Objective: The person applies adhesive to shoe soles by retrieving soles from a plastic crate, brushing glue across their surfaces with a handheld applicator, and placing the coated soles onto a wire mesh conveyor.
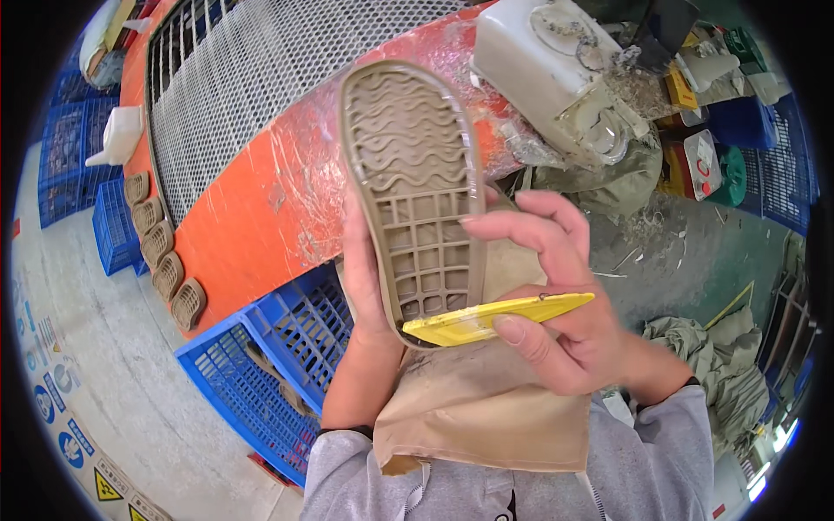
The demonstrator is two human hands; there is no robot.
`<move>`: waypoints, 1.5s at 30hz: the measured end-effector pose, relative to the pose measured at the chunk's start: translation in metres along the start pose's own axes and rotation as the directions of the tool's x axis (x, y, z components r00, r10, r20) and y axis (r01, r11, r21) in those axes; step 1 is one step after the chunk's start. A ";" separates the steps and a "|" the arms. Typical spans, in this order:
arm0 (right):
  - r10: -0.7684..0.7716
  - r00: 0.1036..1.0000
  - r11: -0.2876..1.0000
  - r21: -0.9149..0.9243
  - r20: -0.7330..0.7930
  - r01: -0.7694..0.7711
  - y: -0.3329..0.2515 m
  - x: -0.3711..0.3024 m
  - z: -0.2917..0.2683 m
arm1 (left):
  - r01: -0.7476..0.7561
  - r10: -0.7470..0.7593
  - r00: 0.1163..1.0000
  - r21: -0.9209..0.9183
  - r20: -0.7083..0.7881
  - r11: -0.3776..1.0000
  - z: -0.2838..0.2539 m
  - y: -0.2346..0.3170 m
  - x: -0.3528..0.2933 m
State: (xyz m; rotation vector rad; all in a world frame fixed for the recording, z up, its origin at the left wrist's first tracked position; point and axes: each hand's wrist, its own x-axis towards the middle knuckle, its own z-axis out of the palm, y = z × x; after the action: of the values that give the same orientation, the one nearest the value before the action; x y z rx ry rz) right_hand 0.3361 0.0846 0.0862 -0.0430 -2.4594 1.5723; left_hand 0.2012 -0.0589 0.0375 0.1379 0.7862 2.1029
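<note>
A brown shoe sole (421,187) stands nearly upright in front of me, its hollow side facing me. Wavy ridges fill its upper half and a square grid the lower half; its rim looks shiny in places. My left hand (363,260) is wrapped round its left edge from behind. In my right hand (556,300) a flat yellow tool (495,319) is pinched between thumb and fingers. That tool's left end lies against the bottom end of the sole; what kind it is I cannot tell. My right index finger reaches toward the sole's right edge.
Several brown soles (156,243) line the left edge of the orange table (252,208), beside a metal mesh panel (269,82). A blue crate (243,382) stands below. A glue-smeared whitish container (543,74) is at the back right, near bottles and a red-labelled can (699,165).
</note>
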 end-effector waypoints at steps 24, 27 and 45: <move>-0.073 0.825 0.985 -0.088 0.561 0.148 0.013 0.034 -0.073 | 0.706 -0.784 0.620 0.432 0.004 0.561 -0.030 0.040 0.004; -0.027 0.862 0.977 -0.168 0.506 0.129 0.019 0.014 -0.082 | 0.769 -0.791 0.602 0.351 -0.113 0.535 -0.021 0.045 -0.002; 0.374 0.796 0.925 0.253 -0.476 -0.283 0.045 -0.038 -0.021 | 0.093 -0.053 0.982 0.218 -0.183 0.972 -0.090 0.080 0.269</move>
State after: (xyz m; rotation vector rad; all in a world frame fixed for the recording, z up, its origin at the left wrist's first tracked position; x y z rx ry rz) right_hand 0.3733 0.1171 0.0477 -0.8046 -1.9536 1.6207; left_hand -0.0545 0.0685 -0.0361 0.0435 1.1202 1.9702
